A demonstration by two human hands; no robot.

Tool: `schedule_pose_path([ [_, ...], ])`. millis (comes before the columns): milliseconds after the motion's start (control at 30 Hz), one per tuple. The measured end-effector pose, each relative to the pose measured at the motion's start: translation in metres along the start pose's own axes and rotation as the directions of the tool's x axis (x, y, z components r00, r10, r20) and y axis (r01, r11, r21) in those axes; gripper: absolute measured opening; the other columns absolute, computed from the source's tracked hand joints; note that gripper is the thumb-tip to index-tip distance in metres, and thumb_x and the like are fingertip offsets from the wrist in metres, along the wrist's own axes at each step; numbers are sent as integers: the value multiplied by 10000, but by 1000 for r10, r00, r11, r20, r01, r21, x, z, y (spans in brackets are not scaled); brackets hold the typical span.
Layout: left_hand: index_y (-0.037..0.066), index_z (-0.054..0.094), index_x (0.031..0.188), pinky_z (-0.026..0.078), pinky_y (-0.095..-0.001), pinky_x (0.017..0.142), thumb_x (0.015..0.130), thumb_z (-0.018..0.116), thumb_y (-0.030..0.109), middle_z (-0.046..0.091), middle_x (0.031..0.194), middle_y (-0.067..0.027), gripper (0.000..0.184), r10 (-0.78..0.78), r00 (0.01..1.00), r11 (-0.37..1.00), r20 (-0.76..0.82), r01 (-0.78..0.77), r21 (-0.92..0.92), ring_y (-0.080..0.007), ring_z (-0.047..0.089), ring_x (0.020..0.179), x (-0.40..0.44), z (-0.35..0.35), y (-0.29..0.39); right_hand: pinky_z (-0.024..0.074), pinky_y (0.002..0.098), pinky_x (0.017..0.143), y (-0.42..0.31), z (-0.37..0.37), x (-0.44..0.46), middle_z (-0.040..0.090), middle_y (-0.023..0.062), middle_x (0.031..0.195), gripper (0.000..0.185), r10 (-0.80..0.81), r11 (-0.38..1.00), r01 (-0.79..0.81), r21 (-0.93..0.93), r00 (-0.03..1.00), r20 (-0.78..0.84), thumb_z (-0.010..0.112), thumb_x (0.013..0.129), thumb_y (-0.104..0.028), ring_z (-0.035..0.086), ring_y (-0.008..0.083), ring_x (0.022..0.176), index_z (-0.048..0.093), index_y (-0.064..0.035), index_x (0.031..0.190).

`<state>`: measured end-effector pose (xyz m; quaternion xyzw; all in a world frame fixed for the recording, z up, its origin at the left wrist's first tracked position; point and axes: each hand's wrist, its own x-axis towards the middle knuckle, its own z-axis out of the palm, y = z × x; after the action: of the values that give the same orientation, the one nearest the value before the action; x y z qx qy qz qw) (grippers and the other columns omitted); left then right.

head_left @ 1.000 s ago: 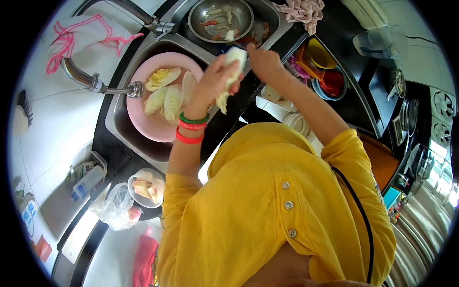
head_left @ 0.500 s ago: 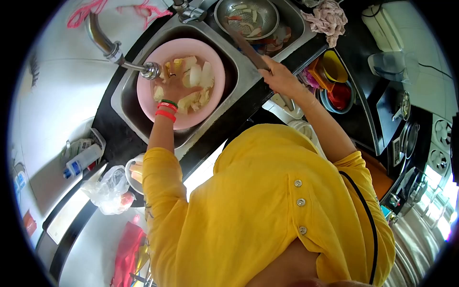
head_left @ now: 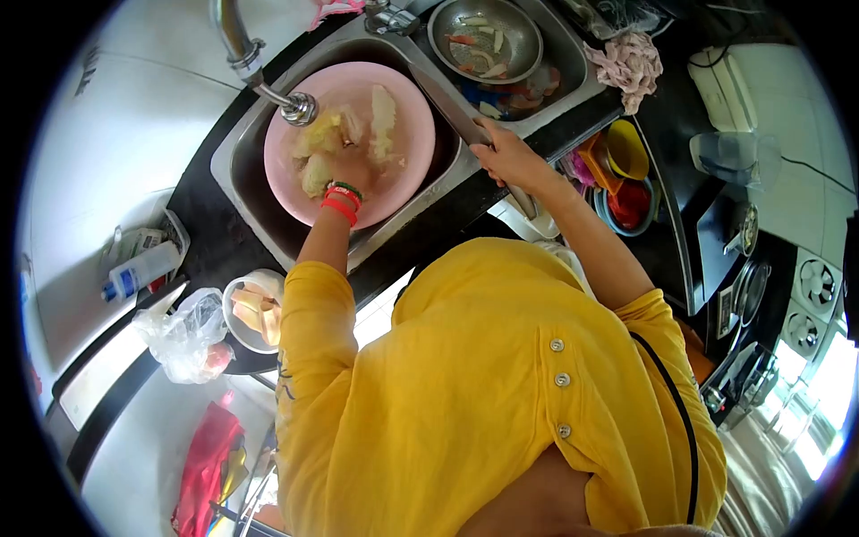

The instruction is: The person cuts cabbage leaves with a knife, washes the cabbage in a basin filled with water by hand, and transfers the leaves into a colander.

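My left hand, with red and green bands on its wrist, is down in cloudy water inside a pink basin. Pale, yellowish leafy vegetable pieces lie around it. Water and motion blur its fingers, so I cannot tell whether they grip a piece. My right hand is closed around a long knife over the sink's front edge, its grey blade slanting up and left over the divider between the bowls.
A steel strainer with peel strips sits in the right sink bowl, scraps below it. The faucet overhangs the basin. A white tub and plastic bag stand at left. A crumpled cloth lies at right.
My left hand has gone from spread fingers to a blurred shape lower in the basin, and the vegetable pieces have shifted around it. My right hand still holds the knife. The camera view has shifted slightly.
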<state>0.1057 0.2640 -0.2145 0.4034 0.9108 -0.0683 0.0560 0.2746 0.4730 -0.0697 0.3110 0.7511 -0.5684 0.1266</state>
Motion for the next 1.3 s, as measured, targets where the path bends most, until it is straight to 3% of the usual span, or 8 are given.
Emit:
schedule_pose_path([
  [200, 121, 253, 1420, 272, -589, 969, 801, 508, 199, 443, 1310, -225, 674, 206, 947, 871, -249, -293, -395, -359, 344, 1276, 15, 15, 21, 374, 232, 434, 9, 13, 4, 481, 24, 654, 426, 31, 996, -29, 87, 999, -15, 523, 895, -144, 423, 86, 498, 400, 9, 1273],
  [333, 94, 455, 1284, 378, -547, 878, 748, 541, 160, 588, 1118, -174, 546, 315, 942, 724, 118, -158, -671, -349, 545, 1034, 2, -18, 17, 370, 228, 436, 8, 18, 15, 472, 18, 641, 256, 75, 995, -83, 49, 987, 140, 518, 895, -135, 424, 79, 499, 496, 6, 1107],
  [400, 69, 560, 1161, 430, -480, 838, 750, 592, 154, 617, 1008, -196, 421, -92, 935, 834, -342, -115, -540, -349, 584, 936, -15, -24, 15, 401, 265, 422, 12, 27, 20, 475, 28, 587, 279, 46, 999, -48, 15, 992, 113, 517, 887, -163, 435, 99, 450, 512, 15, 1102],
  [567, 51, 609, 1079, 462, -429, 797, 742, 648, 132, 611, 950, -213, 349, -363, 918, 641, -160, 121, -758, -362, 581, 895, -72, -26, -3, 418, 470, 852, 0, 69, 18, 563, 321, 978, 487, -125, 900, 189, -393, 975, 182, 475, 820, -54, 537, 456, 964, 384, 12, 1293],
  [767, 46, 588, 1069, 494, -283, 670, 815, 647, 98, 619, 869, -124, 266, -577, 776, 414, -255, 8, -910, -214, 619, 758, -155, -59, -2, 403, 364, 917, -7, 126, 21, 498, 260, 1223, 545, -361, 803, 478, -355, 865, 349, 481, 845, -26, 505, 361, 1111, 340, -61, 1371],
  [867, 40, 500, 859, 452, -199, 551, 865, 633, 176, 540, 755, -23, 190, -871, 446, -211, 205, 36, -977, -77, 547, 637, -213, -67, 1, 434, 362, 872, -13, 156, 21, 538, 241, 1095, 555, -528, 761, 600, -248, 794, 301, 491, 819, 39, 564, 340, 993, 367, -96, 1344],
  [1000, 59, 374, 930, 380, -201, 440, 924, 539, 322, 430, 736, -35, 310, -929, -23, -368, 370, -52, -928, -82, 407, 532, -279, -59, -22, 489, 309, 649, -37, 175, 21, 498, 125, 828, 328, -434, 864, 474, -172, 873, 224, 510, 830, 50, 599, 207, 710, 398, -72, 1114],
  [1300, -5, 361, 922, 575, -355, 671, 925, 538, 248, 467, 797, -93, 308, -932, 222, -320, 286, -131, -938, -161, 562, 644, -266, -37, -97, 503, 246, 541, -70, 223, 6, 435, 79, 855, 168, -555, 813, 572, 105, 710, 434, 531, 820, 54, 621, 162, 710, 393, -36, 853],
])
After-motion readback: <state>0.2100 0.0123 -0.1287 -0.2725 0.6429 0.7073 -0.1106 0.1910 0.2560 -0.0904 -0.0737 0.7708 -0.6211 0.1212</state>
